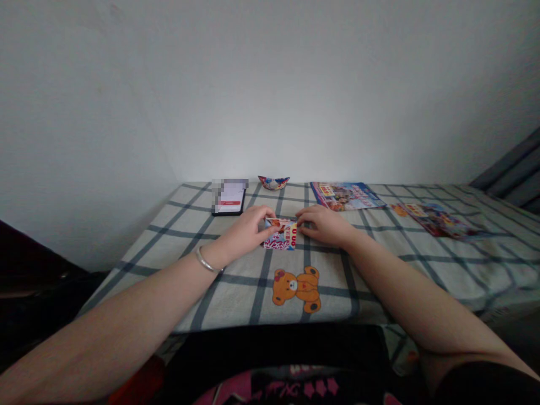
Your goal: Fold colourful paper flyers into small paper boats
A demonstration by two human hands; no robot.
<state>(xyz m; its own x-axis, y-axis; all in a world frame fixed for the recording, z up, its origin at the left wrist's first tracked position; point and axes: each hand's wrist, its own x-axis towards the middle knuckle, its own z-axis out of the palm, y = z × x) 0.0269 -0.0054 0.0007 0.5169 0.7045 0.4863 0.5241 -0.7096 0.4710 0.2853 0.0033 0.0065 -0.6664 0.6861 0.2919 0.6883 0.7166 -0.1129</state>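
Note:
A small folded piece of printed paper point(280, 235), coloured red, blue and white, lies on the table in front of me. My left hand point(252, 226) grips its left side, the thumb on top and the fingers behind the upper edge. At the paper's right edge is my right hand point(324, 225), its fingers curled; whether they pinch the paper I cannot make out. Behind the hands, near the wall, stands a small folded paper boat point(274, 183) in similar printed colours.
A phone point(230, 197) with a lit screen is at the back left. Printed leaflets lie on the right: one leaflet point(348, 196) near the wall, another leaflet point(442, 219) farther right. A checked tablecloth point(228, 304) with a bear print point(297, 288) covers the table.

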